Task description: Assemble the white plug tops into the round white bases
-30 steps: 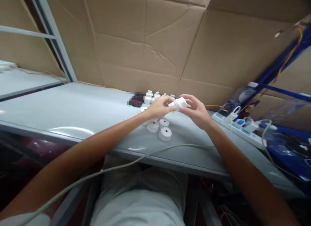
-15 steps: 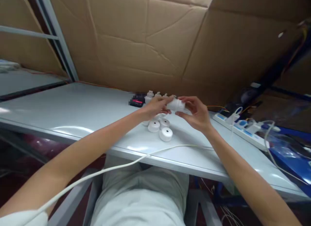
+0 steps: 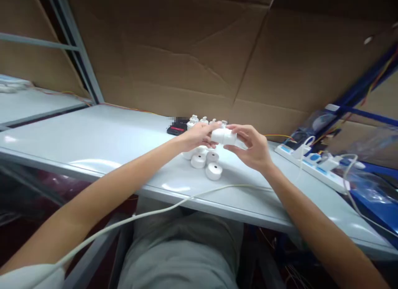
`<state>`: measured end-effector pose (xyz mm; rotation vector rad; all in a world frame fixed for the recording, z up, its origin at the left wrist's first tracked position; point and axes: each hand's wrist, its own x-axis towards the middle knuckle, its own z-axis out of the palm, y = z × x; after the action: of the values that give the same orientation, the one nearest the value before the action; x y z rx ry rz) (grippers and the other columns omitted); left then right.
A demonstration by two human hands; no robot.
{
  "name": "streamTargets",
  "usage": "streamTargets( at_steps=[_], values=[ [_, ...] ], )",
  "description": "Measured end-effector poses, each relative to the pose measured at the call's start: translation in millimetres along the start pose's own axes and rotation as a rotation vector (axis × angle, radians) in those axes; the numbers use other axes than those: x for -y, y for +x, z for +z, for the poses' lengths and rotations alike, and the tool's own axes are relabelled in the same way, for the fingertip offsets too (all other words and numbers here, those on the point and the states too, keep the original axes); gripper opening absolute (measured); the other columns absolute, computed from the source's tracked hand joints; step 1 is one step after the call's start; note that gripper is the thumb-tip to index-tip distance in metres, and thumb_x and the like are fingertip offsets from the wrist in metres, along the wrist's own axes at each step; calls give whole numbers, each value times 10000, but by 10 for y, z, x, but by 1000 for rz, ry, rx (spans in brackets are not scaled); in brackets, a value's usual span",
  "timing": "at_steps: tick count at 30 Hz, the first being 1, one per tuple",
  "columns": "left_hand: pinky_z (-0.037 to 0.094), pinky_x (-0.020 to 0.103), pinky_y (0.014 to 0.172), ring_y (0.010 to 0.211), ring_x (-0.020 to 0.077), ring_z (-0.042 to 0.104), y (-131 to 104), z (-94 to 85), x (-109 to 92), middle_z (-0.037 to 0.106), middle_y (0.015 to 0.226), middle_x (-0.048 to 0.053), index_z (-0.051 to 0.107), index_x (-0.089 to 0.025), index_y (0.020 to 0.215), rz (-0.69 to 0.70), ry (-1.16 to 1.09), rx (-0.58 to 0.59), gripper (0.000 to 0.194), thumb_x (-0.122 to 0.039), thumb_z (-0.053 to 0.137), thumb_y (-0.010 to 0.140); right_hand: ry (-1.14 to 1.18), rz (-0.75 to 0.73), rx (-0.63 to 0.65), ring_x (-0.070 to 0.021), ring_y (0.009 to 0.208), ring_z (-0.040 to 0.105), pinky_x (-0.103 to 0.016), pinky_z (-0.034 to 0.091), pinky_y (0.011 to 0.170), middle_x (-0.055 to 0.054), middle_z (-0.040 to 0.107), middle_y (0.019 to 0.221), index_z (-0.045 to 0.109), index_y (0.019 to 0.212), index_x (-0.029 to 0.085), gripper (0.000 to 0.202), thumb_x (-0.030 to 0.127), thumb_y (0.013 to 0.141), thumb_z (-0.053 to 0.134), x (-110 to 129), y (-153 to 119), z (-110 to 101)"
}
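Above the table, a white cylindrical piece (image 3: 224, 136) lies sideways between my two hands. My left hand (image 3: 200, 136) is closed round its left end, and my right hand (image 3: 252, 146) grips its right end with thumb and fingers. Below them on the table stand several round white pieces with dark centre holes, the nearest of them a white round piece (image 3: 214, 171) at the front. Behind my hands is a row of white pieces with small tops, such as a white capped piece (image 3: 193, 119), partly hidden by my fingers.
A black object with a red mark (image 3: 177, 128) sits behind my left wrist. A white power strip (image 3: 314, 166) with plugs and cables lies at the right. One pale cable (image 3: 174, 206) crosses the table's front edge. Cardboard (image 3: 186, 73) stands behind the table (image 3: 124, 131).
The white piece shows more clearly between my hands, with its left end less covered by my left fingers. The camera view has shifted slightly. Both hands keep their hold.
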<state>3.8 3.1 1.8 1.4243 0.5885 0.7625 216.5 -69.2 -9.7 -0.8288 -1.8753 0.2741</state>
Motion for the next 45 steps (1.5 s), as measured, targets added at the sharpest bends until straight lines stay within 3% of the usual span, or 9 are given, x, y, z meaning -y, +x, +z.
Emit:
streamTargets(
  at_steps=[7, 14, 19, 27, 32, 37, 45],
  values=[
    [430, 221, 496, 548, 118, 622, 24, -34, 2, 664, 650, 34, 710, -144, 902, -67, -21, 25, 456, -598, 729, 944, -201, -72, -17, -346, 1249, 738, -561, 602, 1103, -103, 780, 1308, 709, 1113, 308, 313, 443, 874, 859, 27, -28, 14],
    [581, 278, 768, 748, 131, 715, -38, -44, -35, 748, 891, 64, 749, -131, 1027, 60, -8, 69, 535, -611, 858, 817, -103, 48, -83, -309, 1166, 767, -496, 658, 1033, -77, 772, 1238, 688, 1166, 291, 480, 535, 810, 898, 5, -5, 14],
    [582, 316, 862, 950, 160, 732, -59, -54, -19, 756, 1147, 76, 723, -210, 1228, 187, 14, 88, 589, -401, 958, 722, 49, 211, -131, -272, 1046, 790, -440, 689, 930, -50, 776, 1136, 644, 1111, 285, 560, 622, 754, 912, -66, 28, 26],
    [589, 312, 794, 813, 164, 733, -24, -82, -4, 781, 926, 69, 758, -138, 1188, 185, 76, 52, 546, -281, 952, 698, 42, 210, -127, -288, 1043, 800, -461, 696, 914, -55, 797, 1112, 644, 1117, 284, 574, 618, 740, 921, -118, -3, 60],
    [583, 271, 725, 701, 141, 726, -26, -67, -11, 764, 827, 65, 754, -113, 1011, 159, 37, 83, 475, -449, 952, 740, -16, 39, -119, -313, 1176, 774, -509, 659, 1029, -79, 776, 1247, 675, 1159, 289, 460, 464, 810, 916, -109, -38, 42],
    [480, 232, 521, 529, 134, 674, -19, -23, -7, 708, 663, 69, 705, -127, 884, 3, 71, 42, 626, -753, 687, 905, -251, -86, -93, -345, 1264, 725, -578, 593, 1115, -98, 773, 1318, 712, 1085, 318, 264, 420, 887, 854, -49, -22, -1],
    [491, 212, 545, 558, 121, 666, -23, -30, 16, 695, 661, 61, 703, -121, 908, 33, 57, 84, 597, -715, 756, 876, -112, -33, -76, -300, 1224, 746, -484, 645, 1061, -112, 768, 1281, 683, 1161, 277, 425, 484, 849, 885, -97, -43, 32]
  ],
)
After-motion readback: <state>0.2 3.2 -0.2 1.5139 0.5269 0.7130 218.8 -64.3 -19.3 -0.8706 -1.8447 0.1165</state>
